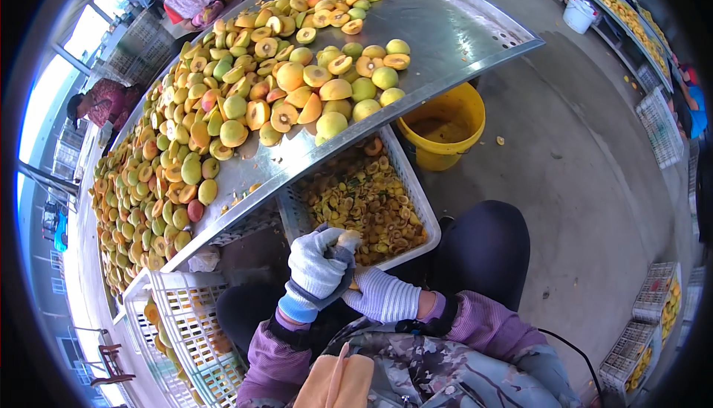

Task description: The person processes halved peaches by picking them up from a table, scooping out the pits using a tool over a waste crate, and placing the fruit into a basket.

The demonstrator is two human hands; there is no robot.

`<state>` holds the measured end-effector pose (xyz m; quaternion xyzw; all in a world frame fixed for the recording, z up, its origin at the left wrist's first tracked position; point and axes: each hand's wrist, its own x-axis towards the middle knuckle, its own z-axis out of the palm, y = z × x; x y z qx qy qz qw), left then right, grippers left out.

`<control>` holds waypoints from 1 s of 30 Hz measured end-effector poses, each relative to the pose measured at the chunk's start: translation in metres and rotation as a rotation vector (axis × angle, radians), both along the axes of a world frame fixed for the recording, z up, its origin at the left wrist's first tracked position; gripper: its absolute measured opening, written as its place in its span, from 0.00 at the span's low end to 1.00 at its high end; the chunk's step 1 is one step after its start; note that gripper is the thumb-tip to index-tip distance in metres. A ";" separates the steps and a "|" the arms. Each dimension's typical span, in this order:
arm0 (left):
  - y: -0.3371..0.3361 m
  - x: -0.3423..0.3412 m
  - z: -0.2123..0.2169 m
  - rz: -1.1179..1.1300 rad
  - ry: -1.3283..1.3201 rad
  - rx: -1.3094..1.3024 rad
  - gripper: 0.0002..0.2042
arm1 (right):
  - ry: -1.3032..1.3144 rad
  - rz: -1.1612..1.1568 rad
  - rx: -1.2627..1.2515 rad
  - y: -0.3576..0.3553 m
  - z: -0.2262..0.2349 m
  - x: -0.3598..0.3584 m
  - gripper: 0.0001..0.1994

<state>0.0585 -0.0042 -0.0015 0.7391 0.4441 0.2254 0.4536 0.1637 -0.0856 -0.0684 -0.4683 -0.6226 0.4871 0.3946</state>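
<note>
fruit (pixel 233 134), whole and halved, lies heaped across the metal counter (pixel 445 25), with some pieces close to its raised near edge. the slips i would watch for come from that crowding: a loose half in the pile could roll if its neighbours are disturbed, and wet gloves could let a piece slide free. one small bit (pixel 500 140) lies on the floor beyond the yellow bucket (pixel 437 159) — a shoe might skid on it. below the hands' side of the counter, a white crate (pixel 413 187) is spread with scraps (pixel 364 207), so good flesh dropped there could get lost among them. the left hand (pixel 319 265) is gloved, its fingers bent inward, with a tan lump at the tips that may be fruit or stained glove. the right hand (pixel 382 294) sits just beside it, back upward, fingers curled under — the two look together, but the palms are hidden, so i cannot tell how tightly either is closed or on what.
</note>
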 end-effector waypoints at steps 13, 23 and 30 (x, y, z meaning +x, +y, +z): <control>-0.005 0.002 -0.045 -0.092 -1.019 -0.669 0.26 | 0.736 0.258 -0.699 -0.010 0.030 0.016 0.14; 0.020 -0.063 0.008 0.445 -0.540 0.094 0.30 | 1.130 -0.369 -1.152 0.014 -0.045 0.011 0.09; -0.014 -0.266 0.099 0.986 0.400 0.810 0.19 | 0.559 -0.323 -0.852 0.002 -0.021 0.016 0.09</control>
